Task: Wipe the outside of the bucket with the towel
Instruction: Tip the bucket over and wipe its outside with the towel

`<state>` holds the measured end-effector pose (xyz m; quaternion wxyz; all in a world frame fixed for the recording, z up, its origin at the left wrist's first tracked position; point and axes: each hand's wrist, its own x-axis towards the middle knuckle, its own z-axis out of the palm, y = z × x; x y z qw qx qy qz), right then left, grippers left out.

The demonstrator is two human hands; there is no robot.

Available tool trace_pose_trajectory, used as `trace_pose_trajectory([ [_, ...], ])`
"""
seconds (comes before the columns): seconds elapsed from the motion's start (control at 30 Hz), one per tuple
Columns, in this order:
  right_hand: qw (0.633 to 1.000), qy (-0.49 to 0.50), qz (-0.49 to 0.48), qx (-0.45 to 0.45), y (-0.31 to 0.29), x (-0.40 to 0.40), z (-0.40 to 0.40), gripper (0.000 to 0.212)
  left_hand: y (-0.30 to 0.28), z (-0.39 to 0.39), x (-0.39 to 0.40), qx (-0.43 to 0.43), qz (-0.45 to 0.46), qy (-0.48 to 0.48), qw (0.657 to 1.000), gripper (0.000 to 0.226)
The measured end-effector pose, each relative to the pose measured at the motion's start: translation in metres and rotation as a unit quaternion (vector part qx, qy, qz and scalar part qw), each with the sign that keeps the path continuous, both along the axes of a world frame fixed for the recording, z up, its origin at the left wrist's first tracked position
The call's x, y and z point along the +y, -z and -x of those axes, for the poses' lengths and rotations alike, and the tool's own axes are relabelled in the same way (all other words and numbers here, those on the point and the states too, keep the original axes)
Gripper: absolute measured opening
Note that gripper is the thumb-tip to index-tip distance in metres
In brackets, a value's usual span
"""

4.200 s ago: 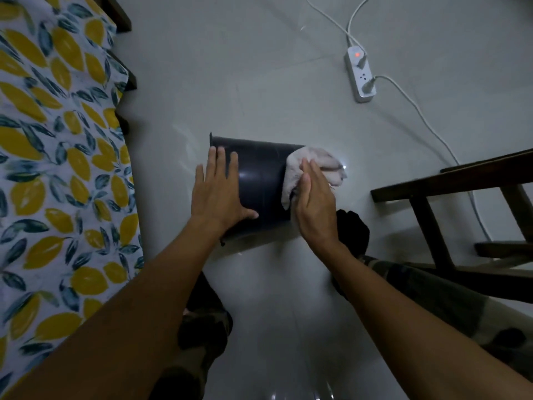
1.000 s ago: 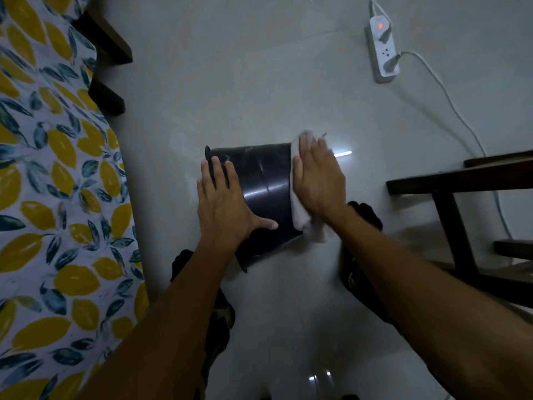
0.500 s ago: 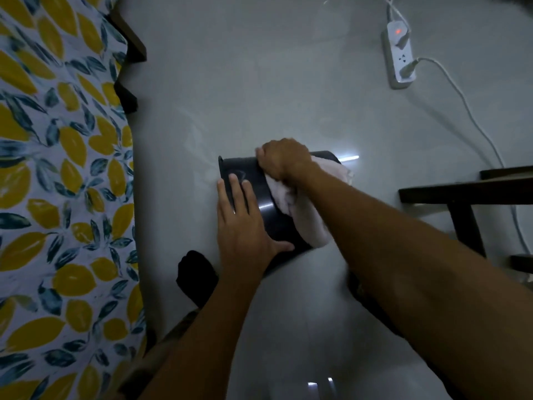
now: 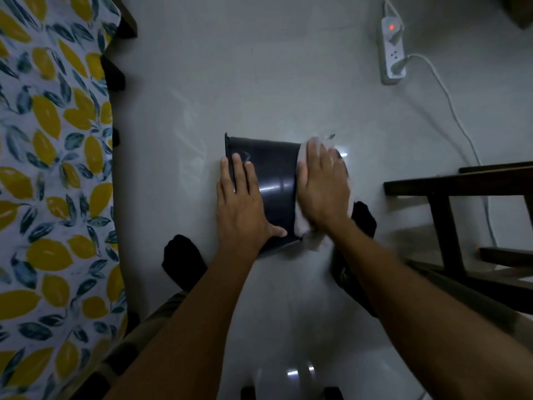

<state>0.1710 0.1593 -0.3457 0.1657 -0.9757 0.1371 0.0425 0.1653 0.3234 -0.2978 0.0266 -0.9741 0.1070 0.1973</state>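
A dark bucket [image 4: 274,180] lies on its side on the pale floor, its rim toward the left. My left hand [image 4: 243,209] lies flat on the bucket's wall near the rim, fingers spread, thumb reaching right. My right hand [image 4: 324,186] presses a white towel [image 4: 302,223] flat against the bucket's right end, near its base. The towel shows above the fingertips and below the palm; most of it is hidden under the hand.
A bed with a yellow-leaf sheet [image 4: 52,168] fills the left side. A power strip [image 4: 392,50] with a white cable lies at the back right. Dark wooden furniture [image 4: 461,203] stands at the right. My dark-socked feet [image 4: 183,261] flank the bucket.
Half a second ago my right hand was bunched on the towel across the bucket's far top; it has swept back to the right end and lies flat. The left hand stayed put.
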Motion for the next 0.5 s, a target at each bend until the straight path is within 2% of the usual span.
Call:
trace_pose_trajectory([
  [0.2, 0.999, -0.040, -0.020, 0.027, -0.011, -0.009, 0.036, 0.065, -0.006, 0.017, 0.000, -0.013, -0.023, 0.034, 0.999, 0.154],
  [0.3, 0.992, 0.086, -0.078, 0.041, -0.009, -0.024, 0.027, 0.072, -0.007, 0.025, 0.000, -0.023, 0.037, 0.018, 0.999, 0.151],
  [0.37, 0.970, 0.188, -0.143, 0.055, -0.007, -0.025, 0.019, 0.071, -0.005, 0.028, 0.001, -0.038, 0.049, 0.018, 0.998, 0.150],
  [0.5, 0.953, 0.249, -0.173, 0.014, -0.011, -0.028, -0.001, 0.047, -0.001, 0.016, 0.002, -0.043, 0.042, 0.020, 0.998, 0.147],
])
